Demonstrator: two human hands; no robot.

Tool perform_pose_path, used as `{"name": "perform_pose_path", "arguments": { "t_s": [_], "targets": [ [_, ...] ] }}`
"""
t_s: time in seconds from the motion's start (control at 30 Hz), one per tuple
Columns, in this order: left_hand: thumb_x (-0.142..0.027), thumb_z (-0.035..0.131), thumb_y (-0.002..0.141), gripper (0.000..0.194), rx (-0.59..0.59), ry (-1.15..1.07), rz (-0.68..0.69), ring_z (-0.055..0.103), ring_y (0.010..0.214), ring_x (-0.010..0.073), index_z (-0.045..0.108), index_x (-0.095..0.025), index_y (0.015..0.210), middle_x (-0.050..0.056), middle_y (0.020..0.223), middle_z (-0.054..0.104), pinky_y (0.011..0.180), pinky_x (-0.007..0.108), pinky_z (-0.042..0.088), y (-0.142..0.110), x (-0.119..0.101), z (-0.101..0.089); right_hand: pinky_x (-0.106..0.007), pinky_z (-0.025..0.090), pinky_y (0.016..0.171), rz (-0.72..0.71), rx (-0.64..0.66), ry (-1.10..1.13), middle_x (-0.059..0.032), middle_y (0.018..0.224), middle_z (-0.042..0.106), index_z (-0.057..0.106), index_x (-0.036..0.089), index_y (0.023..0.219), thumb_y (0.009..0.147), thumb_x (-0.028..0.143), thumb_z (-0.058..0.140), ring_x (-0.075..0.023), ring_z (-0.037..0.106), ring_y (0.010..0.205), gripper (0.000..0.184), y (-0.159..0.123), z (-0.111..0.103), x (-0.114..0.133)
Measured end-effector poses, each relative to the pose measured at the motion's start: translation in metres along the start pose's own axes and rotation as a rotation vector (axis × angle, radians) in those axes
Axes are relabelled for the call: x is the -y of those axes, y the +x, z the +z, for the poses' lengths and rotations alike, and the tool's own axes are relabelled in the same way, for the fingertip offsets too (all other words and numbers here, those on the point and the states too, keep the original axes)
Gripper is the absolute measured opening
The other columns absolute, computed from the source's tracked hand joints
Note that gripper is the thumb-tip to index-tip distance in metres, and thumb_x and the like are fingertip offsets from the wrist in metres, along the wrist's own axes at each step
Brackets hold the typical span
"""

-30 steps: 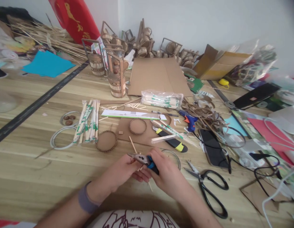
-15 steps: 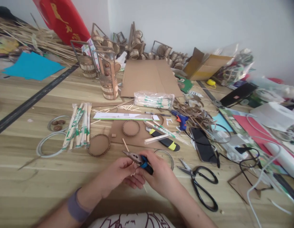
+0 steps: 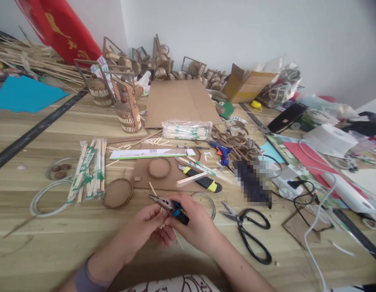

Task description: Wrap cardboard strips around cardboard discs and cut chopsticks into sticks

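My right hand point(image 3: 190, 219) is closed round the blue-and-black handles of a pair of pliers point(image 3: 161, 201), whose metal jaws point left. My left hand point(image 3: 154, 225) pinches a thin wooden chopstick point(image 3: 152, 188) that runs slantwise under the pliers, its lower end showing below the fingers. The jaws cross over the chopstick; whether they bite on it I cannot tell. Just beyond the hands lie two brown woven rings point(image 3: 117, 194), one of them on a cardboard piece point(image 3: 140, 172). A wire coil point(image 3: 210, 202) sits partly behind my right hand.
Black-handled scissors point(image 3: 242, 225) lie open at right, near a pixelated dark patch. Wrapped chopsticks point(image 3: 98, 170) and wire coils point(image 3: 35, 202) are at left. Farther off are a utility knife point(image 3: 210, 184), a blue glue gun point(image 3: 222, 153), a cardboard sheet point(image 3: 178, 101) and small lidded baskets point(image 3: 128, 117).
The camera view has turned slightly right, so most things sit farther left in the picture. Both hands keep the same hold on the pliers and the chopstick.
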State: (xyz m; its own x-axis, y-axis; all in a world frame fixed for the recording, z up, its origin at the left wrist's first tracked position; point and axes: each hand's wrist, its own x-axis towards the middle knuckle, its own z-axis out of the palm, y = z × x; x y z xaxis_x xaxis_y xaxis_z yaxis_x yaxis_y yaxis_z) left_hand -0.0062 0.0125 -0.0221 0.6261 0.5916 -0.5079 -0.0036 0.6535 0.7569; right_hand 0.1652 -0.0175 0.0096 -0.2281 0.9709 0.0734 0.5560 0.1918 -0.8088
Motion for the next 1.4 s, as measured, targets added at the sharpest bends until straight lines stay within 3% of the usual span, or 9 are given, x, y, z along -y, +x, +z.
{"name": "perform_pose_path", "arguments": {
  "t_s": [0.13,0.33,0.47,0.63,0.9,1.2,1.33,1.4],
  "targets": [
    [-0.077,0.071,0.063,0.063,-0.019,0.041,0.036,0.063,0.054,0.0149,0.052,-0.018,0.073,0.001,0.060,0.067,0.055,0.025,0.046,0.000,0.000,0.002,-0.032,0.050,0.091,-0.044,-0.008,0.009,-0.0049,0.109,0.070,0.060,0.022,0.112,0.080,0.006,0.070,-0.0197,0.064,0.105,0.037,0.000,0.001,-0.002],
    [-0.079,0.064,0.067,0.063,-0.009,0.095,0.070,0.061,0.056,0.0152,0.053,-0.018,0.075,0.001,0.062,0.066,0.056,0.026,0.045,-0.001,-0.004,0.004,-0.037,0.048,0.097,-0.069,-0.106,0.042,-0.0104,0.122,0.064,0.060,0.021,0.110,0.082,0.014,0.067,-0.0224,0.060,0.115,0.030,-0.001,0.006,-0.008],
    [-0.079,0.061,0.071,0.063,-0.034,0.134,0.086,0.061,0.056,0.0155,0.054,-0.017,0.080,0.001,0.062,0.066,0.056,0.027,0.046,-0.002,-0.006,0.004,-0.031,0.052,0.082,0.022,-0.181,-0.066,-0.0076,0.105,0.068,0.057,0.019,0.114,0.088,0.021,0.063,-0.0201,0.065,0.096,0.027,-0.001,0.003,-0.012],
    [-0.076,0.055,0.077,0.058,-0.004,0.217,0.098,0.061,0.055,0.0157,0.052,-0.018,0.081,0.002,0.062,0.067,0.057,0.027,0.046,-0.007,-0.010,0.006,-0.030,0.050,0.080,0.105,-0.062,-0.418,-0.0069,0.103,0.070,0.058,0.017,0.115,0.086,0.020,0.067,-0.0217,0.066,0.095,0.030,-0.003,-0.003,-0.016],
    [-0.073,0.050,0.083,0.054,0.073,0.320,0.106,0.060,0.057,0.0148,0.048,-0.020,0.077,0.002,0.064,0.067,0.059,0.027,0.047,-0.011,-0.012,0.010,-0.039,0.040,0.078,0.110,-0.001,-0.684,-0.0099,0.100,0.069,0.064,0.018,0.107,0.087,0.025,0.067,-0.0296,0.061,0.094,0.022,-0.008,0.010,-0.016],
    [-0.072,0.040,0.088,0.052,0.078,0.403,0.132,0.060,0.060,0.0155,0.046,-0.021,0.080,0.001,0.066,0.066,0.062,0.027,0.047,-0.009,-0.008,0.009,-0.039,0.042,0.076,0.088,-0.002,-0.751,-0.0090,0.096,0.069,0.066,0.017,0.103,0.087,0.028,0.069,-0.0298,0.062,0.092,0.020,-0.006,0.014,-0.018],
    [-0.060,0.034,0.095,0.043,0.063,0.534,0.145,0.063,0.066,0.0175,0.045,-0.022,0.080,0.003,0.070,0.068,0.066,0.028,0.049,-0.012,-0.010,0.011,-0.037,0.044,0.076,0.045,-0.016,-0.717,-0.0073,0.095,0.071,0.066,0.017,0.102,0.089,0.021,0.065,-0.0275,0.064,0.092,0.014,-0.007,0.010,-0.020],
    [-0.049,0.031,0.100,0.038,0.032,0.699,0.189,0.065,0.071,0.0185,0.046,-0.022,0.078,0.004,0.073,0.069,0.069,0.028,0.047,-0.014,-0.010,0.014,-0.036,0.044,0.077,0.020,-0.037,-0.696,-0.0062,0.094,0.071,0.066,0.018,0.102,0.090,0.018,0.062,-0.0261,0.065,0.090,0.013,-0.008,0.007,-0.021]
  ]
}}
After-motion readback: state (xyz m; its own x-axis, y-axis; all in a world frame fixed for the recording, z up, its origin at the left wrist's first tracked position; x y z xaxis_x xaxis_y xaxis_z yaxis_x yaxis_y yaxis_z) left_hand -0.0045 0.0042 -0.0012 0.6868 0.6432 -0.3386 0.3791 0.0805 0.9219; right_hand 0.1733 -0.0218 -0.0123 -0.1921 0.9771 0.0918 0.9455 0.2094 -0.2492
